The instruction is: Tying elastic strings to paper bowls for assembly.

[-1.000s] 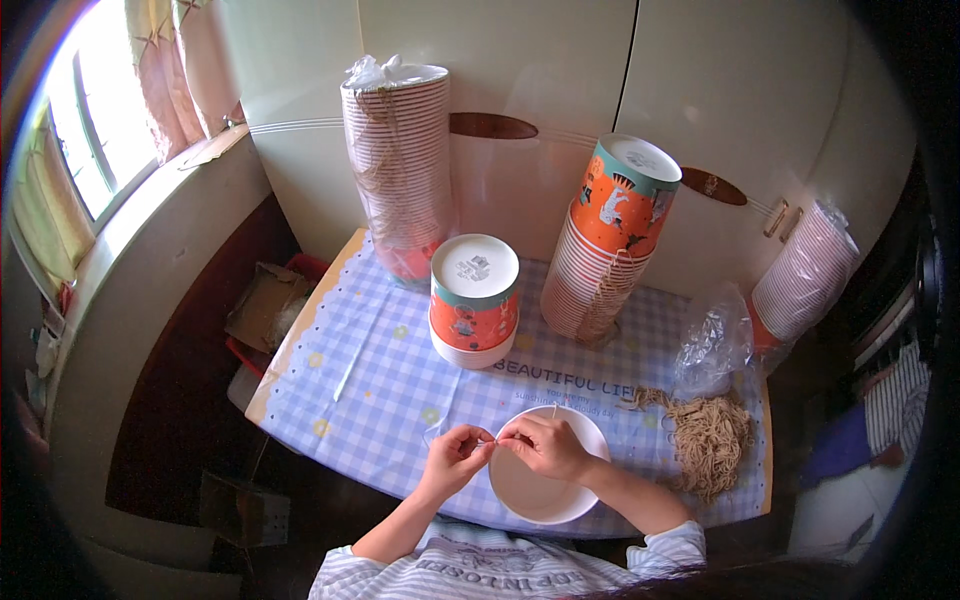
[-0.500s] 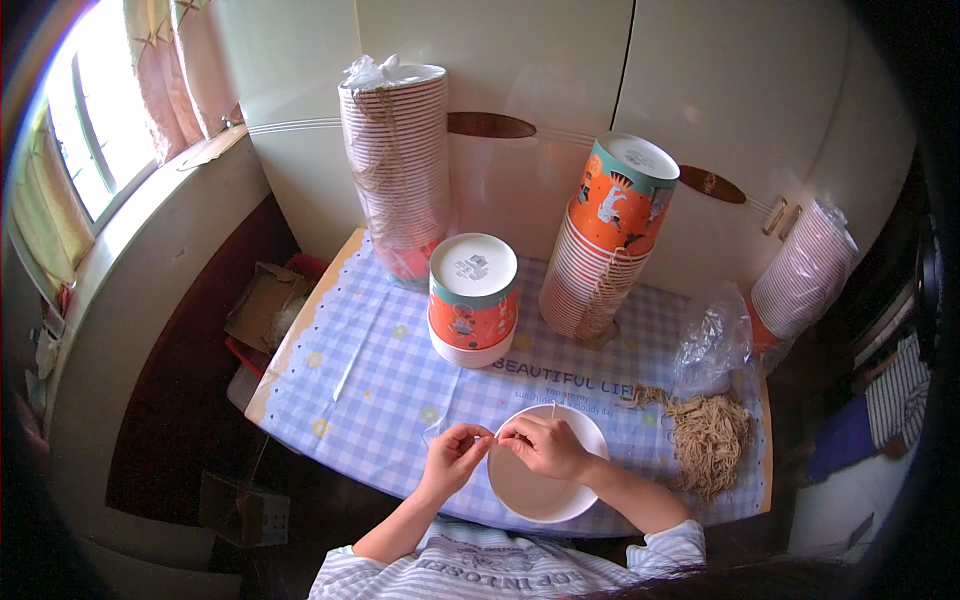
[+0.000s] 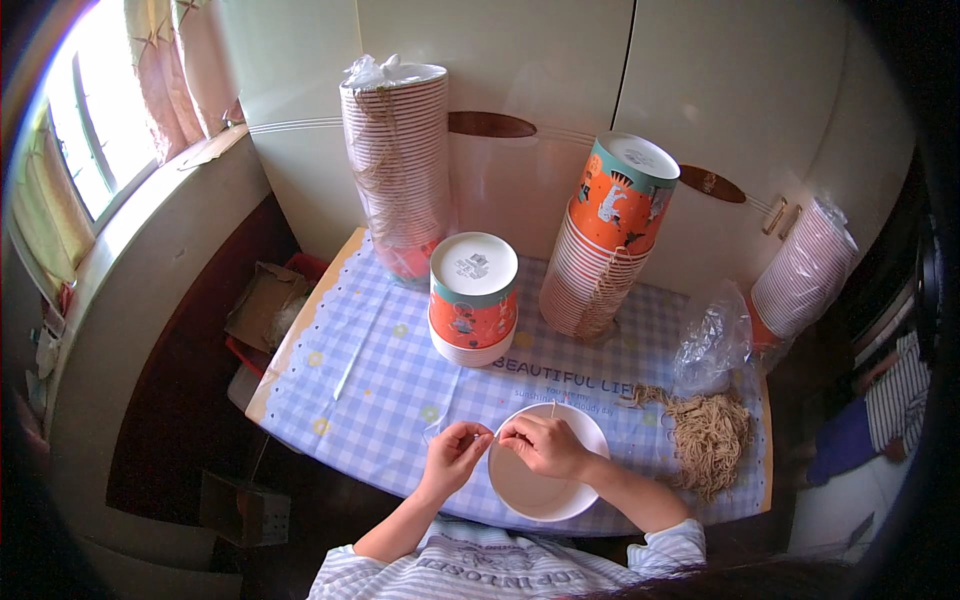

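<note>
Head: tub (image 3: 540, 497) under right hand (image 3: 543, 446)

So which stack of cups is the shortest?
The front stack, in between the tall bagged stack on the left and the tall orange-topped stack. Only a few rims show on it; the other three show many.

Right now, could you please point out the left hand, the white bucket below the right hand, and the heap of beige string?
Left hand (image 3: 456, 456): head view, middle of the hand.
White bucket (image 3: 528, 492): head view, its bare inside.
Heap of beige string (image 3: 712, 446): head view, its middle.
</note>
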`<move>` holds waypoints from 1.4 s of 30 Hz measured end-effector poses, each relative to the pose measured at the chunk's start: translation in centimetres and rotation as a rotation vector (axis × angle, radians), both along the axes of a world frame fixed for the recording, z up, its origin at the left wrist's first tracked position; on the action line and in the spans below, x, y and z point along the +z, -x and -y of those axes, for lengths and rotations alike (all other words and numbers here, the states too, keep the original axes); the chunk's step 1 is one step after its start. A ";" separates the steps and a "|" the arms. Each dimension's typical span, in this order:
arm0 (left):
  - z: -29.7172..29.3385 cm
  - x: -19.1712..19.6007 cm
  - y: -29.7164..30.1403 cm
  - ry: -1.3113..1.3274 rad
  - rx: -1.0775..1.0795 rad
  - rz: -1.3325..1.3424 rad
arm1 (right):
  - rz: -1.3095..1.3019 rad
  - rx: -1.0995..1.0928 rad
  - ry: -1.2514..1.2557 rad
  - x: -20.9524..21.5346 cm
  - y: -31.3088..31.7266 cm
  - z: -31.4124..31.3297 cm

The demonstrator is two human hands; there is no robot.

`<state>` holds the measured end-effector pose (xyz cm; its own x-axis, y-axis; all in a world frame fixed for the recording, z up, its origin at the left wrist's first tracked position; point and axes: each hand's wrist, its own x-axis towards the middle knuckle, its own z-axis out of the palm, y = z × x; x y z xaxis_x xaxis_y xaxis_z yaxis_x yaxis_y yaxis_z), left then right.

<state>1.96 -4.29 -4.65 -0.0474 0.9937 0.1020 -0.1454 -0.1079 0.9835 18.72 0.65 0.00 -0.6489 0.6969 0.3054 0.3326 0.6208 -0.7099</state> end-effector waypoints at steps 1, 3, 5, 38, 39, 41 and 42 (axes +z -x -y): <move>0.0 0.1 0.0 -0.008 0.004 0.001 | 0.004 0.001 0.011 0.0 0.0 0.0; 0.0 0.0 0.0 -0.006 0.006 -0.007 | 0.008 0.003 0.021 0.0 0.0 0.0; 0.0 0.0 0.0 -0.004 0.008 -0.015 | 0.016 0.012 0.045 0.1 0.0 0.0; 0.6 3.7 0.2 -0.494 0.142 -0.763 | 0.044 -0.013 0.061 1.2 0.0 0.9; 0.5 3.6 0.3 -0.498 0.141 -0.763 | 0.043 -0.015 0.058 1.3 0.0 1.0; 0.5 3.4 0.4 -0.532 0.139 -0.805 | 0.006 -0.020 0.077 1.3 -0.1 1.3; 0.5 3.4 0.4 -0.537 0.137 -0.804 | 0.005 -0.024 0.073 1.4 -0.1 1.4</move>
<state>1.56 -4.81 -1.30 0.1228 0.7968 0.5916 0.5946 -0.5364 0.5989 18.82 -0.71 1.38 -0.6332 0.7326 0.2497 0.3503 0.5590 -0.7515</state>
